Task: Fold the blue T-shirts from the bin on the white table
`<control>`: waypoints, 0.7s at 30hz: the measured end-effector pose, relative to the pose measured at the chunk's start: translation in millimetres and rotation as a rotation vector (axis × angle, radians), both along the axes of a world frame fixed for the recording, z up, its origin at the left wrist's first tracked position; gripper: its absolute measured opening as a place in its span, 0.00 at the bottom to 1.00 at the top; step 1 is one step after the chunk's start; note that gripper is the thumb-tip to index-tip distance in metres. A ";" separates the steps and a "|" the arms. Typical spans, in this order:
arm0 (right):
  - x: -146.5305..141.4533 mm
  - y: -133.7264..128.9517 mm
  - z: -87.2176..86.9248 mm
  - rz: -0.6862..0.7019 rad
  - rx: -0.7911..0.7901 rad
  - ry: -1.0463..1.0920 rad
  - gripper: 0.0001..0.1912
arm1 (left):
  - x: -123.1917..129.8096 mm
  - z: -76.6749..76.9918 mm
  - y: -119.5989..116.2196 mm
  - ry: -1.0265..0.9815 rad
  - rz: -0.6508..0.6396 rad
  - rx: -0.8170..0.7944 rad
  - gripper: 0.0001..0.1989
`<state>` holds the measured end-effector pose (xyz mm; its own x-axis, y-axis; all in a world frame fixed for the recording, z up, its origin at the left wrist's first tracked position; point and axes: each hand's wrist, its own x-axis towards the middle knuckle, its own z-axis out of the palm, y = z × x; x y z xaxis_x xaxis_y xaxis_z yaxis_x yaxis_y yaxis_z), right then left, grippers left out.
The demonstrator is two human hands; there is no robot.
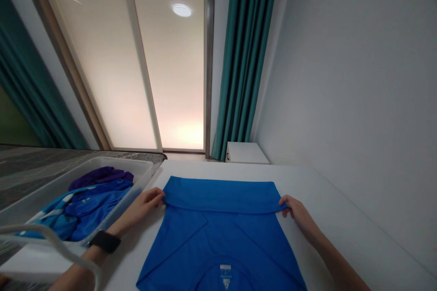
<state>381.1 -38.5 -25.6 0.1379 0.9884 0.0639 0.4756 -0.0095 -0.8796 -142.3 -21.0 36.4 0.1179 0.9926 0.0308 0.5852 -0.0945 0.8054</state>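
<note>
A blue T-shirt (221, 232) lies flat on the white table (293, 175), its neckline and printed label toward me. The far end is folded over toward me in a straight band across the width. At the left end of that fold, my left hand (153, 196) pinches the fabric edge between thumb and fingers; a dark watch is on that wrist. My right hand (291, 205) grips the opposite corner of the folded band, fingers closed on it. The near edge of the T-shirt runs out of view at the bottom.
To the left, a translucent plastic bin (143, 173) holds crumpled blue clothes (92, 207) and a purple garment (102, 175). A pale cable (56, 241) crosses the lower left. Beyond the table stand a small white cabinet (247, 152), a teal curtain (242, 63) and frosted sliding doors (170, 77). A wall (358, 100) borders the right.
</note>
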 end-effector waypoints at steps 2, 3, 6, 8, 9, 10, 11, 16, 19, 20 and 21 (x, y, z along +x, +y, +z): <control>-1.7 -5.2 -10.2 -0.019 0.036 -0.141 0.18 | 3.5 -7.0 -4.9 0.065 0.031 0.015 0.26; -3.9 -5.9 -13.5 -0.032 0.043 -0.204 0.17 | 6.0 -10.1 -5.6 0.086 0.056 0.032 0.26; -14.3 -5.0 -20.2 -0.077 -0.025 -0.400 0.12 | 14.3 -18.8 -4.7 0.203 0.131 0.077 0.21; -21.5 -4.4 -24.5 -0.087 -0.043 -0.549 0.13 | 18.7 -23.8 -4.2 0.335 0.167 0.098 0.17; -24.4 -4.3 -26.7 -0.082 -0.027 -0.619 0.14 | 20.3 -25.9 -4.1 0.397 0.176 0.111 0.15; -26.6 -4.0 -28.8 -0.072 -0.003 -0.679 0.15 | 21.5 -27.7 -3.8 0.447 0.176 0.123 0.14; -28.2 -3.4 -30.5 -0.063 0.019 -0.726 0.14 | 22.5 -29.0 -3.3 0.479 0.170 0.134 0.13; -31.0 10.5 -30.3 -0.050 0.022 -0.811 0.14 | 26.9 -30.1 9.9 0.525 0.118 0.142 0.13; -34.3 25.2 -25.8 -0.060 0.019 -0.832 0.13 | 30.6 -29.0 23.9 0.540 0.132 0.161 0.13; -35.7 29.8 -24.4 -0.062 0.017 -0.840 0.13 | 31.7 -28.7 28.3 0.543 0.148 0.163 0.13; -37.2 33.9 -23.2 -0.067 0.014 -0.846 0.13 | 32.6 -28.6 32.2 0.545 0.164 0.165 0.13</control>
<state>343.9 -4.6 -48.8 0.0960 0.9783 0.1839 0.9722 -0.0525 -0.2281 -109.7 11.2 7.9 0.0051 0.9864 0.1641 0.9281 -0.0657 0.3666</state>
